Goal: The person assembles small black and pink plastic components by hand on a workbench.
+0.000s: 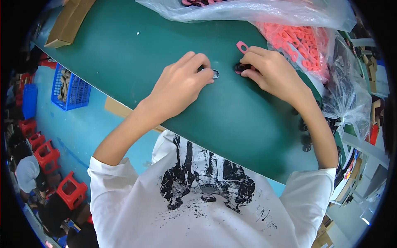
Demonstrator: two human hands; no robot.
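Over the green tabletop (pixel 173 37), my left hand (pixel 182 80) is closed, its thumb and fingers pinching a small silver-grey oval piece (pixel 216 74). To its right, my right hand (pixel 275 70) is also closed, with a small black and pink piece (pixel 239 68) between thumb and fingers. A flat pink tab with a hole (pixel 242 47) sticks out past the right index finger; whether it joins the black and pink piece is hidden. The two hands are apart.
A clear bag of pink ring-shaped pieces (pixel 297 43) lies beyond my right hand. Plastic sheeting (pixel 248 11) covers the far edge. Small black parts (pixel 306 142) sit beside my right forearm. A cardboard box (pixel 70 22) stands far left; a blue crate (pixel 78 91) is below the table.
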